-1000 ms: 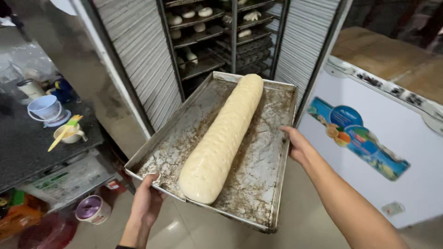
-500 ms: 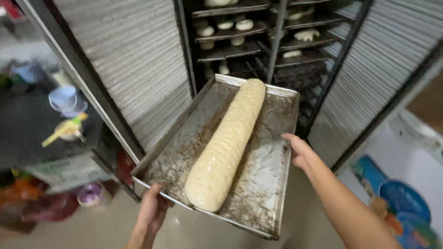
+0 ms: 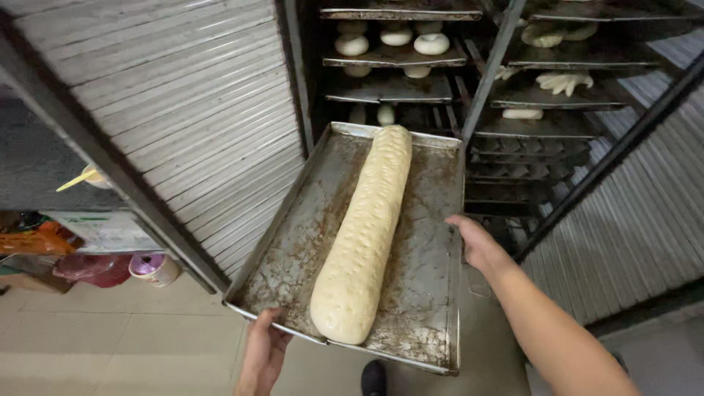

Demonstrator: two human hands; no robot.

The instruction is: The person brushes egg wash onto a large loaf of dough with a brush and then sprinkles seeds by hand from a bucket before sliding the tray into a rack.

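You hold a metal tray (image 3: 429, 242) in both hands, out in front of an open rack (image 3: 484, 95). Your left hand (image 3: 262, 352) is clamped on the tray's near edge at about 7 o'clock, thumb over the rim. Your right hand (image 3: 475, 242) is closed on the right rim at about 3 o'clock, fingers curled over the edge.

A long loaf of raw dough (image 3: 367, 235), pale and dimpled, lies down the middle of the tray, running from 6 o'clock up toward 12. Its far end touches or nearly touches the far rim; its near end stops just short of the near rim. The tray's bare surface is stained dark around it.

At 12 o'clock, the rack's shelves hold other trays with small round dough pieces (image 3: 396, 40) on the upper left and shaped pieces (image 3: 561, 81) on the upper right. A ribbed panel (image 3: 183, 110) stands at 10 o'clock, another at 3 o'clock. A small pink-topped tub (image 3: 152, 268) sits on the floor at 8 o'clock. A shoe tip (image 3: 374, 378) shows at 6 o'clock.
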